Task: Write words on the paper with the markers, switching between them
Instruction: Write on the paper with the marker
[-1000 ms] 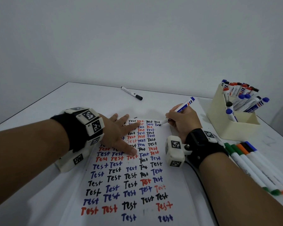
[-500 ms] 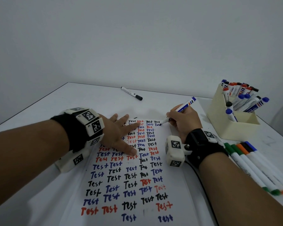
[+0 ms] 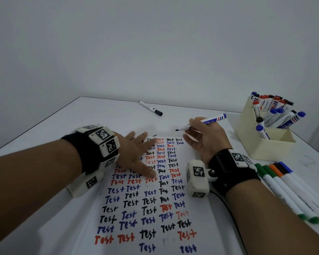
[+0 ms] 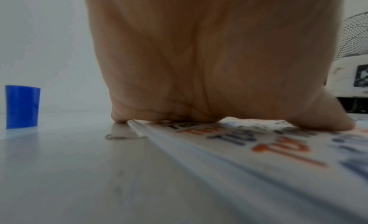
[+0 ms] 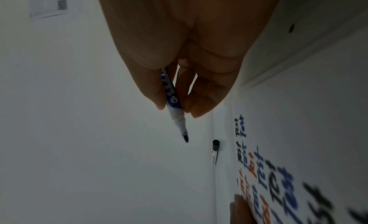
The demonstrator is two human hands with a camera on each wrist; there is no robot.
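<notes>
A white paper (image 3: pixel 151 203) covered in rows of "Test" in black, blue and red lies in the middle of the table. My left hand (image 3: pixel 134 153) lies flat on its upper left part, fingers spread; the left wrist view shows the palm (image 4: pixel 199 70) pressing the paper (image 4: pixel 278 156). My right hand (image 3: pixel 204 137) holds an uncapped blue marker (image 3: pixel 203 124) just above the paper's top right corner, tip pointing left and off the sheet. The right wrist view shows thumb and fingers pinching the blue marker (image 5: pixel 171 98) in the air.
A black-capped marker (image 3: pixel 150 108) lies at the table's far side. A cream box (image 3: pixel 265 142) full of markers stands at the right. Several capped markers (image 3: pixel 287 192) lie in a row by my right forearm. A blue cap (image 4: pixel 21 107) stands left of my left hand.
My right hand has lifted the blue marker's tip off the paper's top right corner and turned it to point left. The left hand has stayed put.
</notes>
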